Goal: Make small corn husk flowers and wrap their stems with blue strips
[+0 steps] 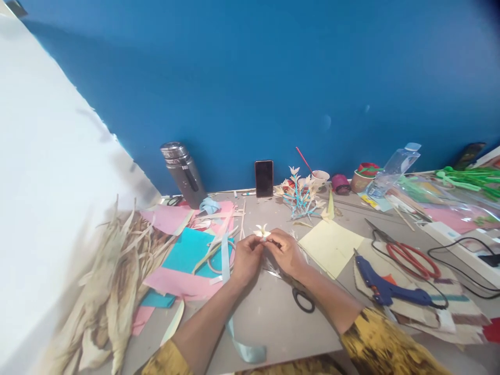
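Between the fingertips of both hands is a small cream flower with pointed petals, held upright above the middle of the table. My left hand is closed in a pinch at its base. Pressed against the same spot from the other side, my right hand is closed too. The fingers hide whatever lies under the petals. A light blue ribbon trails on the table below my left forearm. Black-handled scissors lie partly covered by my right wrist.
Dried husks and coloured paper lie left. Behind stand a flask, a phone and a bunch of similar flowers. To the right are yellow paper, a blue glue gun and red-handled shears.
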